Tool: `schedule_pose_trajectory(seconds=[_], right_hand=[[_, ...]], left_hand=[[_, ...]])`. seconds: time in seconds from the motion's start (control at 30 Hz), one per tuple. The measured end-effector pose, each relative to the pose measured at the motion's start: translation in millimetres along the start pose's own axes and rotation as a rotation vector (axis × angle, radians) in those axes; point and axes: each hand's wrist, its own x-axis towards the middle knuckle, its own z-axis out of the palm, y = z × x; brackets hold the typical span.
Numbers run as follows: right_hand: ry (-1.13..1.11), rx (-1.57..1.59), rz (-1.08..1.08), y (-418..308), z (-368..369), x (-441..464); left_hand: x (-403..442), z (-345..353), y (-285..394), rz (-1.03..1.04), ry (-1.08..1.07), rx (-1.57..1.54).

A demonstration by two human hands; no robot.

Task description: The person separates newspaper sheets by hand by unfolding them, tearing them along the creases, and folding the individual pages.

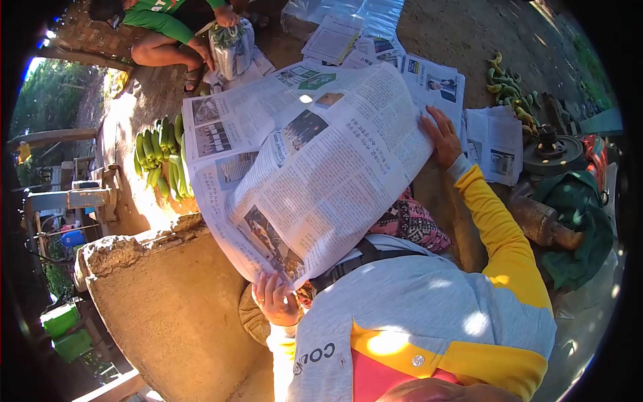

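A large open newspaper sheet (348, 147) spreads over my lap, bowed and creased in the middle. My left hand (276, 299) pinches its lower edge near the coloured photo. At the upper right edge, my right hand (442, 137) grips the paper between thumb and fingers. Another newspaper sheet (207, 161) shows beneath or folded along the left side. More newspaper sheets (434, 84) lie just past the top edge, and a further newspaper stack (494, 144) sits right of my right hand. Patterned pink-and-black cloth (415, 224) covers my legs.
Green bananas (159, 154) lie on the ground at left, and more bananas (512, 87) at upper right. A person in a green shirt (161, 23) crouches at upper left, handling a newspaper-wrapped bundle (231, 50). A concrete block (167, 308) stands left; metal weights (552, 151) sit right.
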Motion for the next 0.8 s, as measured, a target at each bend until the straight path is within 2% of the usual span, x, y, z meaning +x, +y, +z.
schedule_pose_trajectory(seconds=[0.07,0.1,0.2,0.37,0.5,0.67,0.8], right_hand=[[0.057,0.123,0.026,-17,-1,-2],[0.067,0.096,0.019,-21,0,-6],[0.132,0.041,0.004,-31,6,-3],[0.289,0.002,0.036,-48,6,26],[0.234,0.066,0.003,-54,-23,52],[0.276,0.105,-0.116,-58,-62,83],[0.182,0.125,-0.145,-63,-92,99]], left_hand=[[5,7,12,-0.051,0.008,0.001],[4,11,11,-0.048,-0.024,-0.001],[8,14,23,-0.112,0.081,-0.053],[1,26,8,-0.067,0.007,-0.018],[14,18,16,-0.046,0.013,-0.165],[21,25,17,-0.060,0.119,-0.123],[31,24,15,-0.055,0.172,-0.075]])
